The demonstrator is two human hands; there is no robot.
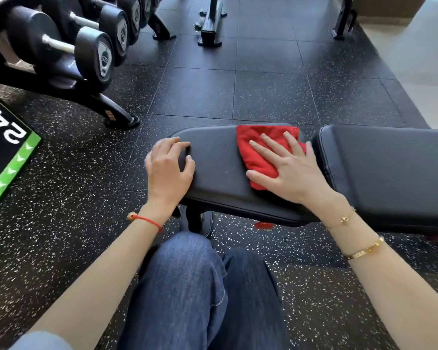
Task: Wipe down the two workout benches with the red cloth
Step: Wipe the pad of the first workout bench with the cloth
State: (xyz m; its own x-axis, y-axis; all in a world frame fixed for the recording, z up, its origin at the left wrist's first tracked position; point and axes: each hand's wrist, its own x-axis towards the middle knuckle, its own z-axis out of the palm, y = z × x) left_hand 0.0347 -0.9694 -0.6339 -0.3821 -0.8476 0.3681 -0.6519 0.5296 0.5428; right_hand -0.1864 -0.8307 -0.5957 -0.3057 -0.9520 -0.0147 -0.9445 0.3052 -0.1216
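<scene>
A black padded workout bench lies across the middle of the view, its seat pad (218, 168) on the left and its longer back pad (390, 173) on the right. The folded red cloth (258, 147) lies on the seat pad near the gap between the pads. My right hand (288, 168) presses flat on the cloth with fingers spread and straight. My left hand (168, 168) grips the seat pad's left end, fingers curled over its edge. The frame of another bench (210, 24) stands at the far top.
A dumbbell rack (68, 46) with several black dumbbells stands at the upper left, its foot (122, 120) close to the seat pad. A black and green box (8, 152) sits at the left edge. Speckled rubber floor (238, 92) lies beyond the bench. My knees are under it.
</scene>
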